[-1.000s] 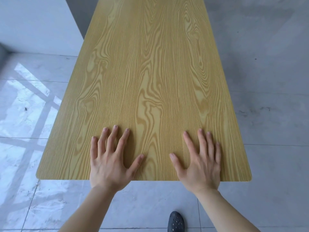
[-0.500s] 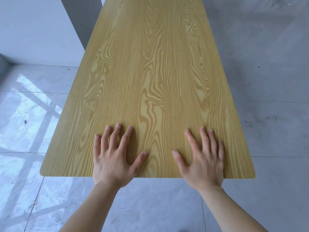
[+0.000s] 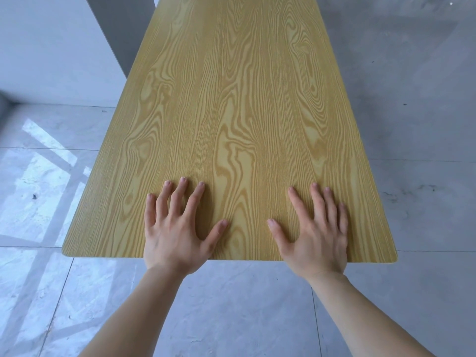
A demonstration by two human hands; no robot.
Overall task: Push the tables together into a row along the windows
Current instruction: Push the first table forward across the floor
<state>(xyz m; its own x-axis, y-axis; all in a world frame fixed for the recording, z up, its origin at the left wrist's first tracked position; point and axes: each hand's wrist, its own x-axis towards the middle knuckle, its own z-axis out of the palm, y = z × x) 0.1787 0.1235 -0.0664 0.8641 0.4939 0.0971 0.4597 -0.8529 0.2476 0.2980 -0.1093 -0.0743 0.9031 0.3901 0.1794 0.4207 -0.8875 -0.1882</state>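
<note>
A long table (image 3: 231, 99) with a yellow wood-grain top stretches away from me, its near short edge right in front of me. My left hand (image 3: 175, 228) lies flat on the top near that edge, left of centre, fingers spread. My right hand (image 3: 316, 233) lies flat right of centre, fingers spread too. Both palms overlap the near edge. Neither hand holds anything. The table's legs and far end are out of view.
Glossy grey floor tiles (image 3: 412, 176) surround the table. A white wall (image 3: 51, 47) and a grey pillar (image 3: 123, 29) stand at the far left, close to the table's left side. Window light reflects on the floor at the left (image 3: 38, 176).
The table has slid away along the floor with both hands flat on it. The wall and pillar at the left look nearer. The dark shoe seen earlier is out of view.
</note>
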